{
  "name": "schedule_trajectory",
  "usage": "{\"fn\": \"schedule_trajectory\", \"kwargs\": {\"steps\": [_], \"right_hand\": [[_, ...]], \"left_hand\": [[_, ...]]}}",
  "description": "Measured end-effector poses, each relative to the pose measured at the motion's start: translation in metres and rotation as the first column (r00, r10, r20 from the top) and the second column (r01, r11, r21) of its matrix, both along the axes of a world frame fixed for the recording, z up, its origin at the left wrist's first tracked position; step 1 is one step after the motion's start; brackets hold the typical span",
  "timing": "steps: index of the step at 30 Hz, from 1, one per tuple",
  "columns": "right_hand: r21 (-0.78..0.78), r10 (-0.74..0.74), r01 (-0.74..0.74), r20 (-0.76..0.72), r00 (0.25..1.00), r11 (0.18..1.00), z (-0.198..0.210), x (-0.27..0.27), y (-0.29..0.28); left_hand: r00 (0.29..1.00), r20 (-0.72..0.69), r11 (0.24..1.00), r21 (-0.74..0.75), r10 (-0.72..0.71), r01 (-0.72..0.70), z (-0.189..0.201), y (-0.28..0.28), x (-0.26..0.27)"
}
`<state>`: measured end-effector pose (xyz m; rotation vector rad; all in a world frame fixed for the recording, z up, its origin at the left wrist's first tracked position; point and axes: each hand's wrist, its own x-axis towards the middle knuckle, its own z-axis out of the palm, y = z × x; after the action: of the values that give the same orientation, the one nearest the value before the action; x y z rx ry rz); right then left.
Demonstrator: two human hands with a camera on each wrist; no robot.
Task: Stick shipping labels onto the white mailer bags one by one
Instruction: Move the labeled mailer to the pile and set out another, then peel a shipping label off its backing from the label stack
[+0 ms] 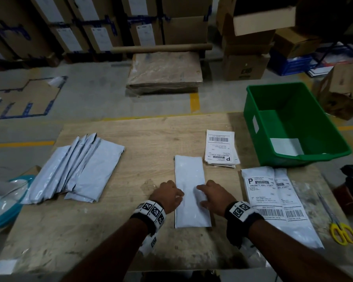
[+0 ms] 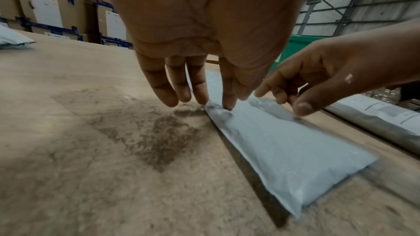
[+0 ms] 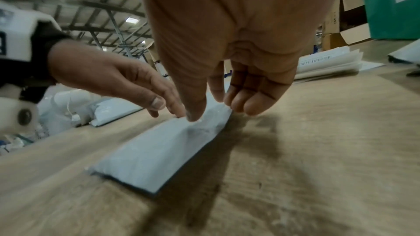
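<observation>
A plain white mailer bag (image 1: 189, 180) (image 2: 284, 150) (image 3: 159, 153) lies flat and lengthwise in the middle of the wooden table (image 1: 151, 135). My left hand (image 1: 171, 195) (image 2: 204, 100) rests straight fingertips on its left edge. My right hand (image 1: 207, 193) (image 3: 216, 107) touches its right side with loosely extended fingers. Neither hand holds anything. A stack of printed shipping labels (image 1: 220, 147) (image 3: 327, 62) sits just beyond the bag, to the right. Several unlabelled mailers (image 1: 75, 169) are piled at the left. Two labelled mailers (image 1: 273, 198) lie at the right.
A green bin (image 1: 293, 123) (image 3: 390, 6) stands at the table's far right corner with a white piece inside. Yellow-handled scissors (image 1: 342, 231) lie at the right edge. A teal and white object (image 1: 4, 198) sits off the left edge. Cardboard boxes (image 1: 245, 66) stand on the floor behind.
</observation>
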<state>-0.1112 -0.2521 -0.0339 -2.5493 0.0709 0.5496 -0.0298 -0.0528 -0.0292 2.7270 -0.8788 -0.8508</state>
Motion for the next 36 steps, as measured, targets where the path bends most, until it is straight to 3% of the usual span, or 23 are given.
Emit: {"fn": "schedule_trajectory", "kwargs": {"steps": [8,17,24,31,36], "right_hand": [[-0.008,-0.018,0.017,-0.055,0.998,1.000,-0.006,0.002,0.001],[-0.002,-0.096,0.097,0.110,0.989,0.995,0.016,0.023,-0.030],[-0.038,-0.266,0.276,0.173,0.948,0.960,0.030,0.040,-0.071],[-0.055,-0.458,0.470,0.151,0.876,0.881,0.021,0.050,-0.112],[-0.055,-0.514,0.523,0.120,0.849,0.851,0.013,0.053,-0.121]], "left_hand": [[0.999,-0.007,0.999,0.000,-0.038,0.038,-0.004,0.000,0.005],[0.990,0.075,0.969,-0.210,-0.119,0.133,-0.002,-0.020,0.032],[0.987,0.078,0.942,-0.294,-0.144,0.160,0.004,-0.063,0.055],[0.991,0.050,0.958,-0.255,-0.125,0.134,-0.002,-0.111,0.068],[0.990,0.041,0.960,-0.242,-0.137,0.143,-0.010,-0.131,0.071]]}}
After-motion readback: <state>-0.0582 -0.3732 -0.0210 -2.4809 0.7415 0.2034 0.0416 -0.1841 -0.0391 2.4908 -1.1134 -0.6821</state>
